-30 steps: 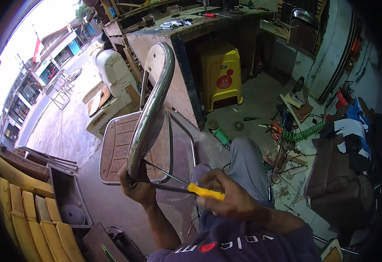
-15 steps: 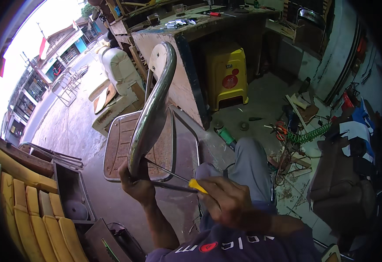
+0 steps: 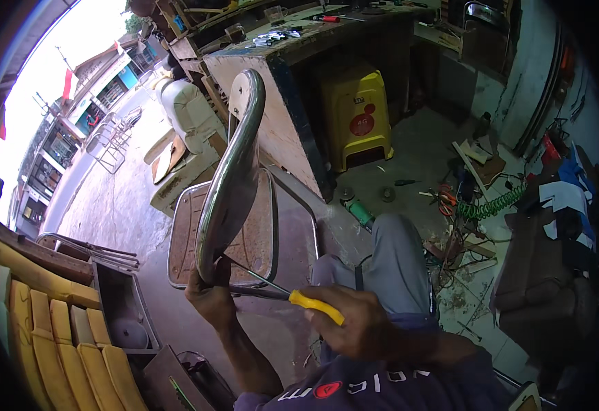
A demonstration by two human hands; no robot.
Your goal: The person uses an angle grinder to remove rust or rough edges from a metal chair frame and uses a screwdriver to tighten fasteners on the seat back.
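Note:
A folding chair stands in front of me, its chromed tube backrest (image 3: 229, 175) seen edge-on and its worn brown seat (image 3: 262, 229) behind. My left hand (image 3: 210, 301) is closed around the lower end of the backrest. In my right hand (image 3: 361, 325) is a screwdriver (image 3: 312, 305) with a yellow handle, gripped between thumb and fingers. Its thin shaft slants up and left to the backrest's lower part, close to my left fingers. Whatever the tip touches is hidden there.
A yellow plastic stool (image 3: 364, 127) stands under the workbench (image 3: 245, 65). A green angle grinder (image 3: 358, 211) lies by my knee. Right are scissors (image 3: 447, 198), a green coiled hose (image 3: 495, 204) and scraps. Yellow cushions (image 3: 73, 342) are stacked at left; a pale armchair (image 3: 183, 113) stands beyond.
My right hand has turned and shifted on the screwdriver, so more of the yellow handle shows. My left hand keeps its hold on the backrest. The whole view has shifted slightly.

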